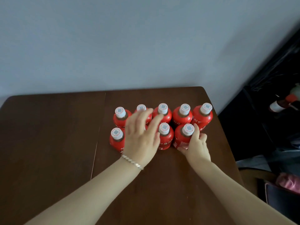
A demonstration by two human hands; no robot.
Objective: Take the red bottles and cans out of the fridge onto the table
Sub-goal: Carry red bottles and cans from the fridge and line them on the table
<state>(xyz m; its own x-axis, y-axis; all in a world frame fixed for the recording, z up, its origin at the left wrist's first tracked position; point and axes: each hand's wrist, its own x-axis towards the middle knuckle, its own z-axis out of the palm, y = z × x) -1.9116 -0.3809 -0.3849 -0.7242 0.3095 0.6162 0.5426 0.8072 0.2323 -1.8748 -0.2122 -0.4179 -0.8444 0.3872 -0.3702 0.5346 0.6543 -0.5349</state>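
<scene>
Several red bottles with white caps stand upright in two rows on the dark brown table (48,135). My right hand (197,146) grips the front right bottle (182,137) around its body. My left hand (141,135), with a bracelet at the wrist, hovers blurred over the middle of the group with fingers spread, and it hides part of a bottle (141,108) in the back row and whatever stands in front beneath it. The back row's rightmost bottle (203,116) stands near the table's right edge.
A pale wall rises behind the table. To the right is a dark shelf or cabinet (267,103) with a bottle with a red cap (279,105) on it. Something pink (289,181) lies at the lower right.
</scene>
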